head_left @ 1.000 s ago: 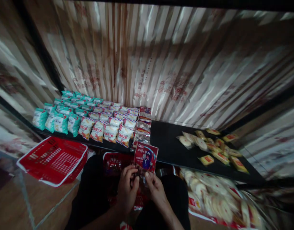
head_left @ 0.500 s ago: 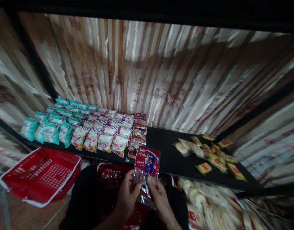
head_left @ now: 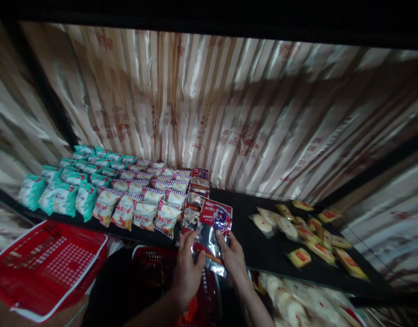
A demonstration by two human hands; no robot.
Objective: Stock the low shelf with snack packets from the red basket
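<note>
Both my hands hold one snack packet [head_left: 213,231] with a red and blue top and a clear shiny lower part. My left hand [head_left: 188,263] grips its lower left side, fingers closed on the foil. My right hand [head_left: 232,254] pinches its right edge. The packet hovers over the front edge of a black shelf [head_left: 245,227], just right of a row of similar red packets [head_left: 197,190]. Under my hands a red basket [head_left: 161,268] rests on my lap.
Rows of teal packets [head_left: 64,186] and white, red-striped packets [head_left: 141,200] fill the shelf's left. Round cakes and yellow packets [head_left: 304,227] lie scattered at the right. An upturned red basket [head_left: 47,268] lies at lower left, a bag of round cakes [head_left: 297,304] at lower right. Striped curtain behind.
My hands have lifted the packet forward and up, from over my lap to the shelf's front edge beside the row of red packets. The view has tilted slightly.
</note>
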